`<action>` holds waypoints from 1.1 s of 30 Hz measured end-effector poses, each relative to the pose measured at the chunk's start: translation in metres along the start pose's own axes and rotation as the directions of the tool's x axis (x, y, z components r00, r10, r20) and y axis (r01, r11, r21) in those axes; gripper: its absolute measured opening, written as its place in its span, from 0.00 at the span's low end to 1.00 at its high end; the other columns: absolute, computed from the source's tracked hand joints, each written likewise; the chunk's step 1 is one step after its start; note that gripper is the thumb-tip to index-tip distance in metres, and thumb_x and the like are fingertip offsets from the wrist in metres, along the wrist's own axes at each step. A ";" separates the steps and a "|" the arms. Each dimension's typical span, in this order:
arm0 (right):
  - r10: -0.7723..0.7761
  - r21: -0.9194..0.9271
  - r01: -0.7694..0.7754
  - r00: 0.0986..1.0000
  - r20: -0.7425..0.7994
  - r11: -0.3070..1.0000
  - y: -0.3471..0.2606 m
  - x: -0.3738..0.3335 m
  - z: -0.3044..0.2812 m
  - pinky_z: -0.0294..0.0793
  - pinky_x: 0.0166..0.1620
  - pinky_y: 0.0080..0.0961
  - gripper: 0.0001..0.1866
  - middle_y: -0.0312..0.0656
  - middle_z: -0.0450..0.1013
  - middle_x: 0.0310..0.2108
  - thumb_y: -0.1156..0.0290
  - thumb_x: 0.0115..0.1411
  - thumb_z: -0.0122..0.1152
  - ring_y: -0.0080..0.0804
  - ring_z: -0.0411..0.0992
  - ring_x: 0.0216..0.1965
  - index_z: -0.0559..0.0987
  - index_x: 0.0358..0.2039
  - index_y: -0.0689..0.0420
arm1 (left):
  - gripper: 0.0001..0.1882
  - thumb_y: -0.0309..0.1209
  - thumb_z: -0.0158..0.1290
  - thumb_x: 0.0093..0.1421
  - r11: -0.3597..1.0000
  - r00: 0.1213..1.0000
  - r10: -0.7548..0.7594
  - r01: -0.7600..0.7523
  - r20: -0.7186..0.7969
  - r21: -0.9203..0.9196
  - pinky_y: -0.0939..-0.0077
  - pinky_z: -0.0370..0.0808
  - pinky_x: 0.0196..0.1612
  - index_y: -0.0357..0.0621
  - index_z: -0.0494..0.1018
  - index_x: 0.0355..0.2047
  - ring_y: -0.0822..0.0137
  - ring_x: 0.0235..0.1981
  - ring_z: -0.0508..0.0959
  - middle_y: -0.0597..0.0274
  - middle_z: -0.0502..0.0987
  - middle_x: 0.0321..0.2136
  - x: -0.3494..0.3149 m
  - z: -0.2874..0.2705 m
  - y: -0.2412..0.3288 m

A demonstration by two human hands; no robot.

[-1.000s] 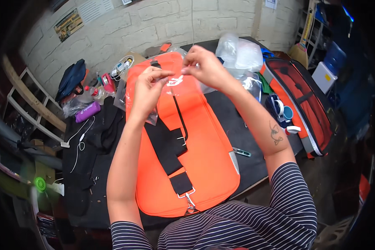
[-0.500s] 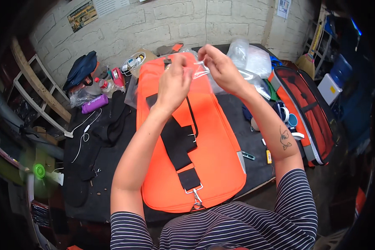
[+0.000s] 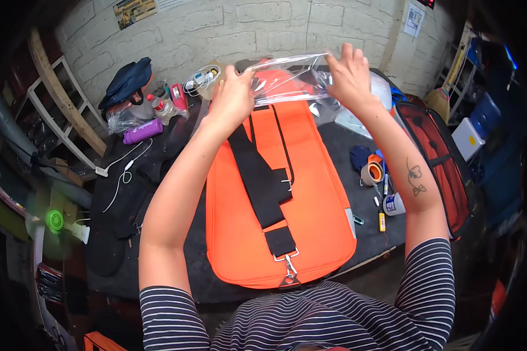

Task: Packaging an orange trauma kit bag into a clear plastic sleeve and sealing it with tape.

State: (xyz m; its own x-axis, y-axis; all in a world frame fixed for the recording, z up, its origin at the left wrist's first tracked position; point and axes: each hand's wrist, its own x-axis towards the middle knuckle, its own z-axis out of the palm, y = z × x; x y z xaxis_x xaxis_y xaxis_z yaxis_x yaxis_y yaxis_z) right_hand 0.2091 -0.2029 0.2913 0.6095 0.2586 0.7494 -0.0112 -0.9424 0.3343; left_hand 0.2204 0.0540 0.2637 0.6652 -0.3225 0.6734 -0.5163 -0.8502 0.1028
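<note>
A clear plastic bag (image 3: 291, 82) is stretched sideways between my two hands, over the far end of an orange bag. My left hand (image 3: 233, 98) grips its left edge. On the opposite side, my right hand (image 3: 350, 76) holds the plastic at the thumb, with its other fingers raised. Beneath them the orange bag (image 3: 316, 205) lies lengthwise on the table, its near end close to my body. A black strap (image 3: 255, 178) runs along its top and ends at a metal hook (image 3: 290, 266) near me. The plastic partly covers the far end.
On the black table (image 3: 108, 234), a purple bottle (image 3: 143, 131) and a white cable (image 3: 126, 175) lie to the left. Tape rolls (image 3: 371, 174), a white tub (image 3: 393, 204) and a yellow tube (image 3: 382, 222) sit right. Beyond them stands a red-and-black bag (image 3: 433, 158). A brick wall closes the back.
My hands have moved apart, pulling the clear plastic bag wide between them. The view has shifted slightly, and the tape rolls and tub at right show more fully.
</note>
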 end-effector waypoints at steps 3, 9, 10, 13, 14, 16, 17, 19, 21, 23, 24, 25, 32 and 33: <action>-0.004 -0.133 0.005 1.000 0.006 0.991 -0.002 -0.004 0.009 0.65 0.45 0.42 0.23 0.48 0.61 0.50 0.72 0.48 0.57 0.48 0.64 0.45 0.76 0.48 0.43 | 0.20 0.34 0.57 0.48 0.941 0.969 -0.239 0.216 -0.060 -0.261 0.62 0.72 0.42 0.42 0.75 0.42 0.46 0.39 0.73 0.43 0.69 0.39 -0.002 -0.011 -0.024; 0.333 0.006 -0.368 0.846 0.416 0.930 0.022 -0.002 0.010 0.54 0.48 0.80 0.33 0.49 0.54 0.58 0.56 0.40 0.70 0.64 0.65 0.51 0.74 0.49 0.48 | 0.19 0.37 0.64 0.42 0.980 0.957 -0.100 0.142 -0.272 0.138 0.58 0.74 0.40 0.51 0.77 0.36 0.49 0.41 0.70 0.48 0.66 0.40 -0.010 -0.034 -0.035; 0.404 0.017 -0.450 0.816 0.414 0.893 0.024 -0.005 0.009 0.53 0.47 0.81 0.39 0.51 0.50 0.61 0.52 0.37 0.72 0.67 0.63 0.52 0.71 0.52 0.47 | 0.25 0.36 0.66 0.40 0.986 0.981 -0.051 0.079 -0.189 0.145 0.57 0.72 0.44 0.57 0.75 0.42 0.48 0.45 0.67 0.49 0.63 0.43 -0.018 -0.037 -0.040; 0.459 0.038 -0.552 0.729 0.508 0.833 0.067 -0.016 0.029 0.58 0.48 0.74 0.41 0.56 0.51 0.62 0.44 0.34 0.71 0.66 0.64 0.53 0.73 0.51 0.48 | 0.37 0.32 0.69 0.34 0.961 0.982 0.186 -0.189 0.036 0.200 0.56 0.68 0.51 0.60 0.71 0.50 0.49 0.50 0.62 0.52 0.60 0.48 -0.038 -0.041 -0.041; 0.447 0.029 -0.564 0.683 0.578 0.825 0.100 -0.022 0.046 0.62 0.50 0.67 0.37 0.56 0.56 0.60 0.45 0.37 0.69 0.62 0.66 0.52 0.77 0.47 0.49 | 0.35 0.32 0.69 0.34 0.922 0.939 0.338 -0.345 0.065 0.174 0.56 0.68 0.51 0.57 0.73 0.48 0.50 0.50 0.62 0.53 0.61 0.48 -0.042 -0.040 -0.039; 0.367 0.119 -0.486 0.778 0.510 0.866 0.108 -0.022 0.047 0.72 0.48 0.41 0.17 0.54 0.65 0.51 0.59 0.47 0.64 0.52 0.71 0.47 0.81 0.37 0.52 | 0.25 0.40 0.67 0.38 0.945 0.979 0.134 -0.172 0.151 0.279 0.57 0.69 0.48 0.51 0.78 0.40 0.51 0.47 0.67 0.54 0.64 0.47 -0.051 -0.046 -0.058; 0.299 0.179 -0.391 0.870 0.392 0.903 0.113 -0.034 0.054 0.73 0.47 0.36 0.12 0.53 0.66 0.50 0.65 0.48 0.63 0.51 0.72 0.45 0.82 0.35 0.52 | 0.23 0.43 0.66 0.38 0.944 0.986 -0.077 0.024 0.148 0.330 0.57 0.70 0.47 0.51 0.79 0.37 0.51 0.45 0.69 0.54 0.65 0.46 -0.050 -0.048 -0.060; 0.140 0.235 -0.206 0.952 0.271 0.950 0.085 -0.040 0.045 0.71 0.50 0.38 0.20 0.52 0.64 0.52 0.67 0.42 0.70 0.52 0.71 0.46 0.81 0.40 0.48 | 0.40 0.56 0.65 0.34 0.868 0.939 -0.325 0.250 0.110 0.429 0.56 0.70 0.48 0.60 0.72 0.50 0.48 0.47 0.70 0.47 0.62 0.50 -0.048 -0.065 -0.068; 0.120 0.231 -0.229 0.905 0.409 0.946 0.090 -0.037 0.044 0.70 0.52 0.36 0.34 0.57 0.60 0.55 0.62 0.35 0.75 0.52 0.70 0.47 0.77 0.48 0.48 | 0.54 0.65 0.62 0.31 0.799 0.881 -0.473 0.421 0.016 0.430 0.53 0.69 0.49 0.72 0.58 0.61 0.44 0.54 0.66 0.44 0.54 0.58 -0.046 -0.064 -0.086; 0.074 0.287 -0.264 0.841 0.537 0.921 0.101 -0.041 0.058 0.66 0.56 0.37 0.43 0.58 0.59 0.57 0.66 0.36 0.74 0.52 0.65 0.54 0.69 0.56 0.44 | 0.34 0.61 0.59 0.41 0.822 0.823 -0.565 0.555 0.060 0.130 0.60 0.73 0.44 0.59 0.75 0.46 0.53 0.44 0.76 0.43 0.71 0.45 -0.041 -0.066 -0.130; -0.192 0.448 -0.045 0.861 0.470 0.893 0.122 -0.043 0.075 0.72 0.48 0.35 0.51 0.59 0.67 0.50 0.64 0.35 0.75 0.47 0.72 0.46 0.60 0.62 0.41 | 0.27 0.58 0.58 0.45 0.774 0.757 -0.610 0.633 0.234 -0.026 0.62 0.74 0.42 0.55 0.80 0.39 0.56 0.39 0.79 0.45 0.78 0.37 -0.035 -0.060 -0.151; -0.153 0.437 -0.207 0.740 0.655 0.875 0.104 -0.036 0.071 0.75 0.41 0.34 0.51 0.57 0.70 0.45 0.63 0.37 0.74 0.43 0.74 0.39 0.58 0.63 0.40 | 0.16 0.47 0.57 0.49 0.786 0.778 -0.608 0.618 0.158 -0.023 0.65 0.76 0.38 0.49 0.82 0.25 0.57 0.29 0.81 0.50 0.79 0.23 -0.044 -0.048 -0.161; 0.484 0.434 -0.473 0.870 0.093 0.767 0.132 0.054 0.003 0.73 0.39 0.37 0.19 0.59 0.74 0.33 0.64 0.55 0.58 0.54 0.73 0.34 0.74 0.41 0.67 | 0.33 0.23 0.49 0.52 0.945 0.858 -0.117 0.251 -0.501 0.210 0.55 0.75 0.36 0.59 0.60 0.60 0.44 0.34 0.77 0.45 0.73 0.38 0.015 -0.133 -0.116; 0.568 0.757 -0.272 0.808 -0.156 0.594 0.129 0.042 -0.010 0.73 0.39 0.38 0.14 0.57 0.75 0.33 0.67 0.58 0.53 0.51 0.74 0.34 0.76 0.36 0.66 | 0.26 0.19 0.45 0.57 0.987 0.674 0.128 -0.012 -0.728 0.162 0.60 0.74 0.39 0.52 0.64 0.56 0.48 0.32 0.75 0.49 0.73 0.35 0.008 -0.159 -0.084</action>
State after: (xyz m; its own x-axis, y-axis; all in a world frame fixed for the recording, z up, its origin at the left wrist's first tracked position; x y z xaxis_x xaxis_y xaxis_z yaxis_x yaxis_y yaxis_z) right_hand 0.2255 -0.3113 0.3719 0.3622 -0.2935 0.8847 0.4278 -0.7910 -0.4375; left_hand 0.1833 0.1893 0.3767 -0.0107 -0.0231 0.9997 -0.4303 -0.9023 -0.0255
